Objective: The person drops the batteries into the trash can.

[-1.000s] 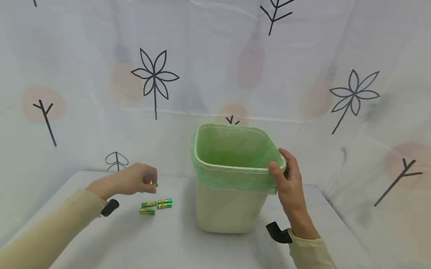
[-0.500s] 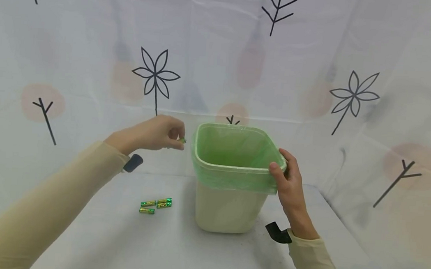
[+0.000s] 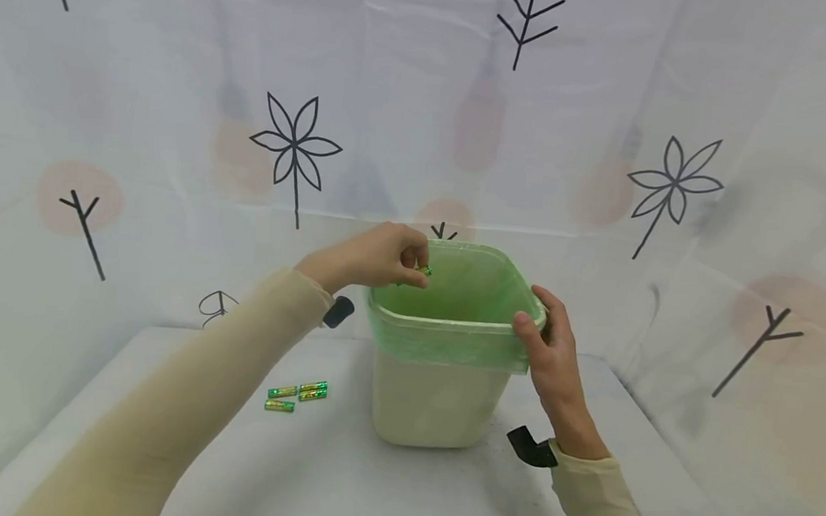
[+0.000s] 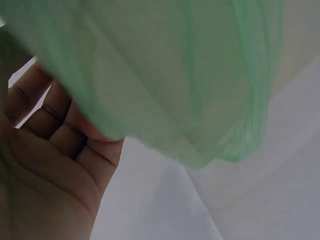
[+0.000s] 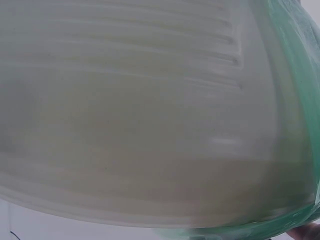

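Observation:
My left hand [image 3: 378,254] pinches a small green-and-gold battery [image 3: 424,270] above the left rim of a cream waste bin [image 3: 439,408]. A thin green bin liner [image 3: 443,345] lines the bin and folds down over its rim. In the left wrist view, the liner [image 4: 175,85] hangs beside my curled fingers and hides the battery. My right hand [image 3: 554,369] grips the rim at the right front corner, thumb toward the front. The bin's side wall [image 5: 125,125] fills most of the right wrist view. Several matching batteries [image 3: 279,406] lie on the table left of the bin.
The white-covered table [image 3: 286,479] carries the bin near its middle. Behind it hangs a pale cloth backdrop [image 3: 395,91] printed with flowers and twigs. My left forearm [image 3: 185,386] stretches over the left side of the table.
My left hand has risen from near the loose batteries and moved right to the bin's opening, still pinching the battery. My right hand has stayed on the rim.

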`<control>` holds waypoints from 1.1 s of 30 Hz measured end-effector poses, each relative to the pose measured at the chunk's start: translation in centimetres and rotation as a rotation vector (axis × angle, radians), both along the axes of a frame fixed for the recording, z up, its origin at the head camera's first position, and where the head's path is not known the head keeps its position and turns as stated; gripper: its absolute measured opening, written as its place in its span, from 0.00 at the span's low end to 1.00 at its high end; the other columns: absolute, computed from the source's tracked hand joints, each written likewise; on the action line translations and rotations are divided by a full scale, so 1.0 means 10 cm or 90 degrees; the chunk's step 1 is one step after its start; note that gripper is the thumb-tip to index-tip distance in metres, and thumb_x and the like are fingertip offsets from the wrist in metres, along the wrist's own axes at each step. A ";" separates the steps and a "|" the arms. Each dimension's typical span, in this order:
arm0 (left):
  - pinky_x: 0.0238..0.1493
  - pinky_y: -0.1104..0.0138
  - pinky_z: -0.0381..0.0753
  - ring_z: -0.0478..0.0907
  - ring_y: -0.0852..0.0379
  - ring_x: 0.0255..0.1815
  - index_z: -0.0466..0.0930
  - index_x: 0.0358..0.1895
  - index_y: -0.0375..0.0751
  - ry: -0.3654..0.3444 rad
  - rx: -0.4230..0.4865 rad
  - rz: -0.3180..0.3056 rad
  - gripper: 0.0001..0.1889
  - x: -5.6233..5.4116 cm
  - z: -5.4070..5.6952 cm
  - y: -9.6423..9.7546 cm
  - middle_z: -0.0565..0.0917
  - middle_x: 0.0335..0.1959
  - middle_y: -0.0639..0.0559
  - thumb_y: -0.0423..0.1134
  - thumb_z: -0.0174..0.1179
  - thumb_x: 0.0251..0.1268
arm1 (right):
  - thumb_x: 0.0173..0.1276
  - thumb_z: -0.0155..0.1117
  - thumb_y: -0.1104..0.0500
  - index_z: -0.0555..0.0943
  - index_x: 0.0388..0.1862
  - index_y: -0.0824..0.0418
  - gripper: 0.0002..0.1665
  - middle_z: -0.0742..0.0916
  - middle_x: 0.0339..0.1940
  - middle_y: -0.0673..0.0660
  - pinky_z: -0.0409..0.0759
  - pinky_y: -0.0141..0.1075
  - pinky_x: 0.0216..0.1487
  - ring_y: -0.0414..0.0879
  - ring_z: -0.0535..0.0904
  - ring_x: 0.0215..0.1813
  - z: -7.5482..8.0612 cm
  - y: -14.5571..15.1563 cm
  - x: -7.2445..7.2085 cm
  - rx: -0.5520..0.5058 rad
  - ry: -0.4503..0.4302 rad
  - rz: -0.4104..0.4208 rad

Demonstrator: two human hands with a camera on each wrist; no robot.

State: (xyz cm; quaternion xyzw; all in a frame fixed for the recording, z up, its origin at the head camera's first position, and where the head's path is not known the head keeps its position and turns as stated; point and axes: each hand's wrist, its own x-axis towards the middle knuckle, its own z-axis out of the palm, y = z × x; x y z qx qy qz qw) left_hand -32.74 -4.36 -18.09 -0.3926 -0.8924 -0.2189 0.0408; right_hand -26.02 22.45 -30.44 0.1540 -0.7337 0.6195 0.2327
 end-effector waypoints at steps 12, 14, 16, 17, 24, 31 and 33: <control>0.41 0.65 0.74 0.74 0.56 0.35 0.79 0.37 0.44 0.039 -0.071 -0.003 0.09 -0.09 -0.23 0.21 0.78 0.33 0.53 0.43 0.67 0.60 | 0.72 0.53 0.57 0.60 0.72 0.53 0.30 0.72 0.59 0.62 0.71 0.30 0.49 0.48 0.71 0.53 0.00 -0.01 0.00 -0.012 0.013 0.009; 0.41 0.66 0.74 0.73 0.57 0.35 0.79 0.37 0.44 0.041 -0.074 0.000 0.09 -0.09 -0.24 0.22 0.78 0.33 0.53 0.44 0.67 0.60 | 0.72 0.53 0.57 0.60 0.72 0.53 0.30 0.72 0.59 0.62 0.71 0.30 0.49 0.48 0.71 0.53 0.00 -0.01 0.00 -0.011 0.012 0.009; 0.41 0.65 0.74 0.73 0.57 0.35 0.79 0.37 0.45 0.041 -0.076 0.003 0.09 -0.08 -0.24 0.25 0.78 0.32 0.53 0.44 0.67 0.60 | 0.73 0.53 0.56 0.59 0.72 0.52 0.30 0.72 0.59 0.62 0.70 0.30 0.49 0.48 0.71 0.53 0.01 -0.01 0.01 -0.008 0.008 0.006; 0.41 0.66 0.73 0.73 0.57 0.35 0.79 0.37 0.45 0.039 -0.075 0.001 0.09 -0.08 -0.24 0.26 0.78 0.32 0.53 0.44 0.67 0.60 | 0.73 0.53 0.56 0.59 0.72 0.52 0.31 0.72 0.59 0.62 0.70 0.30 0.49 0.48 0.71 0.53 0.01 -0.01 0.00 -0.004 0.005 0.003; 0.40 0.67 0.74 0.74 0.58 0.36 0.78 0.37 0.46 0.024 -0.080 -0.006 0.10 -0.07 -0.27 0.30 0.78 0.34 0.54 0.45 0.67 0.59 | 0.73 0.53 0.55 0.59 0.72 0.51 0.31 0.72 0.59 0.60 0.71 0.31 0.49 0.48 0.71 0.53 0.00 0.00 0.00 0.002 0.002 -0.006; 0.40 0.67 0.74 0.74 0.58 0.35 0.78 0.37 0.45 0.023 -0.077 0.001 0.10 -0.06 -0.29 0.31 0.78 0.33 0.54 0.44 0.68 0.59 | 0.72 0.53 0.56 0.60 0.72 0.53 0.31 0.72 0.60 0.62 0.70 0.29 0.49 0.47 0.71 0.53 0.01 -0.02 0.01 0.000 0.012 -0.004; 0.40 0.67 0.74 0.74 0.58 0.35 0.78 0.39 0.45 0.022 -0.079 0.003 0.11 -0.06 -0.29 0.30 0.78 0.33 0.54 0.45 0.67 0.59 | 0.72 0.53 0.56 0.59 0.72 0.53 0.31 0.72 0.59 0.62 0.71 0.29 0.49 0.46 0.72 0.53 0.01 -0.02 0.01 0.002 0.014 -0.003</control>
